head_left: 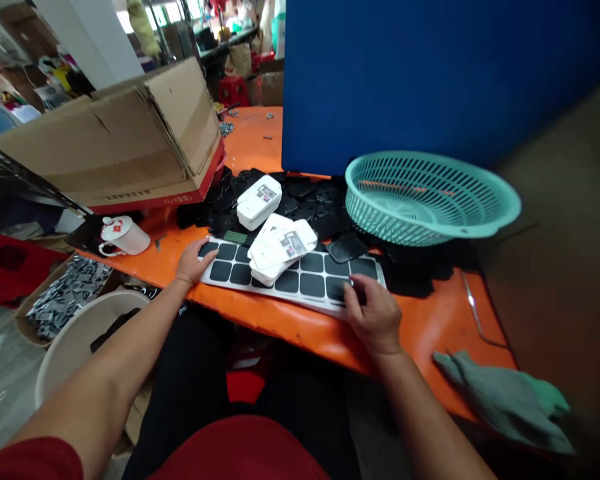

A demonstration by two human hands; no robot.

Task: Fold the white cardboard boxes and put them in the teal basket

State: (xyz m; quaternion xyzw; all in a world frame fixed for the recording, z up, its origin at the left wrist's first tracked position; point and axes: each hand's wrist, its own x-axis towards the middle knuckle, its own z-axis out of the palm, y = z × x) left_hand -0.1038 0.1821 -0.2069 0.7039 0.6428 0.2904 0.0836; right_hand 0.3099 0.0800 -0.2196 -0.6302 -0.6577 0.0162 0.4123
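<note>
First, left hand [193, 262] rests, thumb and fingers spread, on one end of the sheet of black squares [300, 283], which lies between both hands. Right of that hand, white packs [283, 248] sit askew on the sheet; a tug could topple them. Right hand [375, 310] curls at the other end; pinching or not, cannot tell.
</note>
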